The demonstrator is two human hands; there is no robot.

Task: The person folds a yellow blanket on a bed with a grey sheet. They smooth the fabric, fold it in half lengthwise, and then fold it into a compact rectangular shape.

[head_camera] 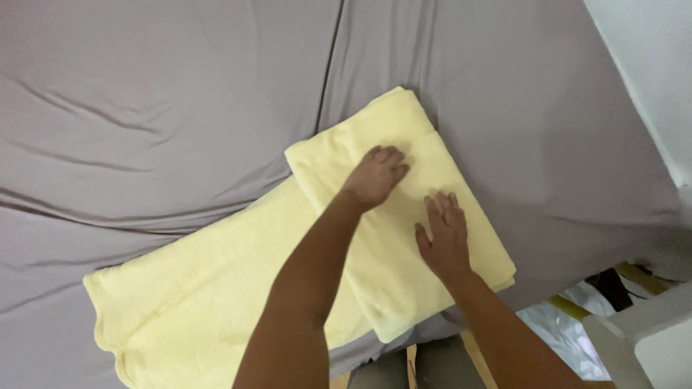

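A yellow towel lies folded on a bed with a smooth grey bed sheet. It sits near the bed's lower edge, toward the right side. Under it, another yellow towel is spread out flatter and reaches toward the lower left part of the bed. The folded towel rests partly on top of that one.

Both hands lie on the folded towel, most likely to press it flat so the fold stays neat. The left hand is near the middle of the towel. Its fingers are bent a little and close together, with the tips pushing into the soft cloth. The right hand is just beside it, nearer the towel's right edge. Its fingers are straight and a bit spread, palm down. Neither hand grips anything; they only press.
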